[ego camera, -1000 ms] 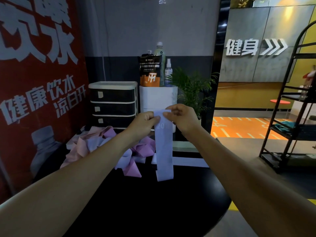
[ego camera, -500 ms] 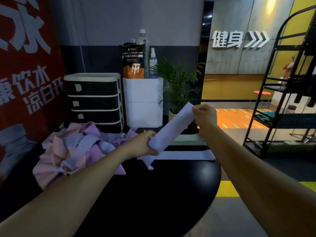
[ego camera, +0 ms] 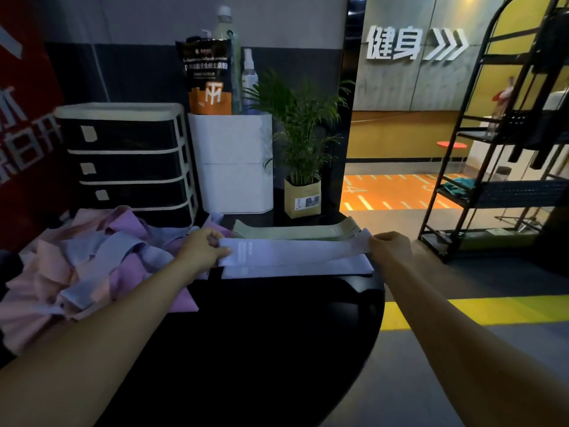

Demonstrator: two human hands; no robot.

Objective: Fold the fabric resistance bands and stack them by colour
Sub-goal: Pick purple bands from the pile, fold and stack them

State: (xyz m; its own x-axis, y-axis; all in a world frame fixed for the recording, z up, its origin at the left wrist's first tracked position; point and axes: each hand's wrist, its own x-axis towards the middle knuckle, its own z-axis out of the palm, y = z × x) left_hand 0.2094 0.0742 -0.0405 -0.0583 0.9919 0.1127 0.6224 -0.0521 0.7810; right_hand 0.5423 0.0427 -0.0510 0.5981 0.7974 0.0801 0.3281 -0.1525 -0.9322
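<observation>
Two hands are stretched out over a black table (ego camera: 277, 349), and one lavender band (ego camera: 292, 252) is held taut and level between them. Its left end is pinched by the left hand (ego camera: 201, 249), thumb on top; its right end is pinched by the right hand (ego camera: 389, 249) with the fingers curled. The band is held just above a lavender stack (ego camera: 295, 269) that lies flat near the table's far right edge, with the stack's right end close to the rim. Whether the held band touches the stack cannot be told. A folded green stack (ego camera: 295, 232) is laid just behind it.

On the left side of the table a loose heap (ego camera: 92, 266) of pink, purple and lavender bands is spread, reaching the left border of the view. The near half of the table is bare dark surface, and its rounded right edge drops off to the floor, where a yellow stripe (ego camera: 477, 312) is painted.

Behind the heap a black drawer unit (ego camera: 126, 161) is set, with pale blank tags on its drawers. Right of it a white box (ego camera: 234, 161) is stood, topped by a dark pouch (ego camera: 207, 78) marked with an orange panel and an "M" logo; its small print cannot be read. Bottles (ego camera: 249, 75) are stood beside the pouch. A plant (ego camera: 301, 143) in a paper-wrapped pot is placed at the table's back right. Faint white print is carried on the held band but cannot be read. On the far wall right of the table, white letters (ego camera: 394, 44) reading "健身" with arrows are mounted. A black rack (ego camera: 498, 155) is stood on the floor well right of the table.
</observation>
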